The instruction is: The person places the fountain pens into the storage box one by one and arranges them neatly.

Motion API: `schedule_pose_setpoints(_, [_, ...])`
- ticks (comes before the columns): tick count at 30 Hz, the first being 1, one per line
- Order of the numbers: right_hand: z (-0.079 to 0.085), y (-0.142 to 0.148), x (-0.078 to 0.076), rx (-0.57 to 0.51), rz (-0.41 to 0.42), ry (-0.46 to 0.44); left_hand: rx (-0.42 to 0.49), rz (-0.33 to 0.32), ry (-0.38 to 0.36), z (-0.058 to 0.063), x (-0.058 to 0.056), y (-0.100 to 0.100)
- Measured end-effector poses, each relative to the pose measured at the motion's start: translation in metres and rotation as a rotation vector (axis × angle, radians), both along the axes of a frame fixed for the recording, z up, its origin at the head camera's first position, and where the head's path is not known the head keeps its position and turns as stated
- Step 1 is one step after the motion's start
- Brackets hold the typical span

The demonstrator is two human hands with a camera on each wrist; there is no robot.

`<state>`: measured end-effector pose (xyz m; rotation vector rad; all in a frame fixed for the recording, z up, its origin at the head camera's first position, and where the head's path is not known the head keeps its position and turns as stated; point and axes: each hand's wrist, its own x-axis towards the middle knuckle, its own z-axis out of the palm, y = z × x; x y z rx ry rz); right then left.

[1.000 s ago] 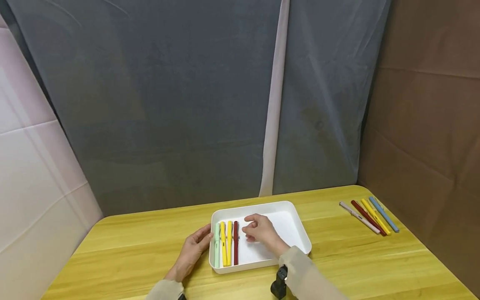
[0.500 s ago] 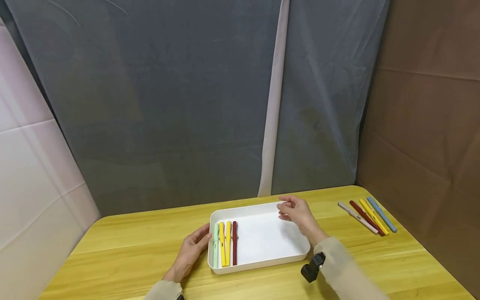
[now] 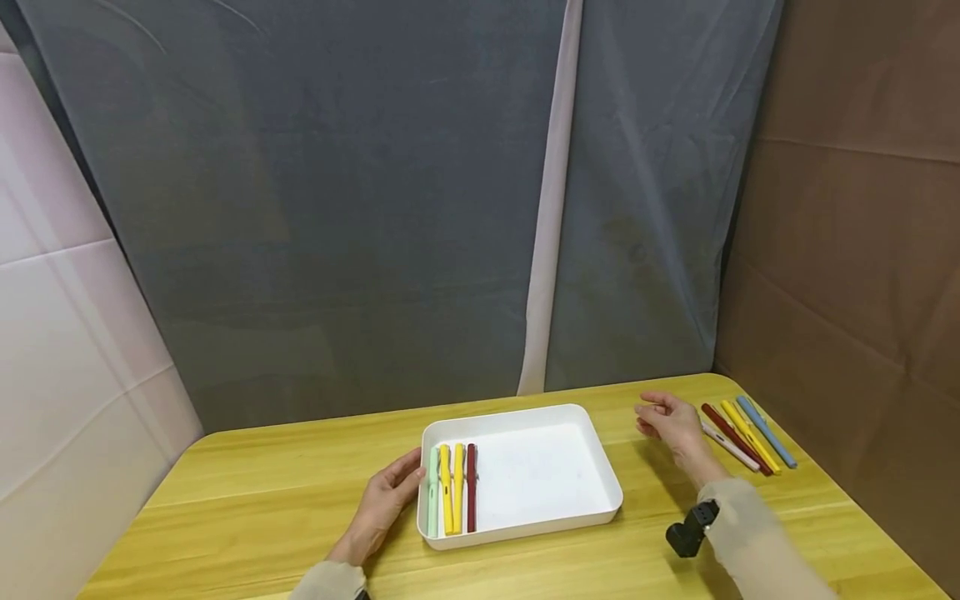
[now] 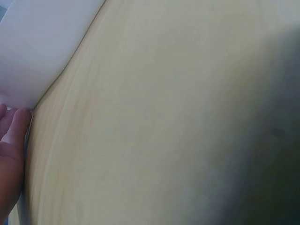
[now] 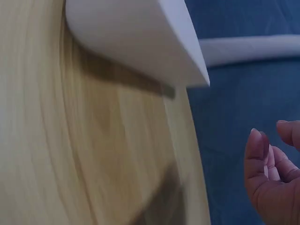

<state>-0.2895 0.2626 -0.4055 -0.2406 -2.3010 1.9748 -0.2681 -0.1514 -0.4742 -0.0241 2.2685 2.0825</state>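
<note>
The white tray (image 3: 551, 483) carries a mint-green pen (image 3: 432, 496), two yellow pens (image 3: 447, 492) and a dark red pen (image 3: 471, 487), lined up side by side at its left end. My left hand (image 3: 381, 504) touches the tray's left wall with relaxed fingers; the left wrist view shows the fingertips (image 4: 21, 117) against that wall. Over the table right of the tray hovers my right hand (image 3: 675, 429), fingers loosely bent, holding nothing. Just beyond it lie a pale pink pen (image 3: 731, 447), another dark red pen (image 3: 735, 437), another yellow pen (image 3: 750, 437) and a blue pen (image 3: 767, 432). The right hand partly hides the pink pen.
The yellow wood-grain table (image 3: 262, 492) ends at a grey curtain (image 3: 360, 250) with a pale strip (image 3: 547, 217). A brown cloth (image 3: 847, 275) hangs at the right and a white cloth (image 3: 75, 333) at the left.
My right hand has moved right, from above the tray's middle, out past its right wall, to beside the loose pens. The left hand has stayed at the tray's left wall.
</note>
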Motion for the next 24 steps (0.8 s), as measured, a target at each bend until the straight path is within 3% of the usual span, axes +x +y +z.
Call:
schedule_pose_setpoints(4, [-0.005,0.025,0.001,0.042,0.007,0.002,0.002,-0.006,-0.007,0.000,0.003,-0.002])
schedule_pose_setpoints(11, [-0.008,0.067,0.002,0.139,0.101,-0.002,0.002,0.002,-0.006,0.000,0.004,-0.002])
schedule_pose_setpoints(24, [-0.006,0.125,-0.001,0.355,0.234,-0.118,0.020,-0.001,0.006,0.002,0.004,-0.001])
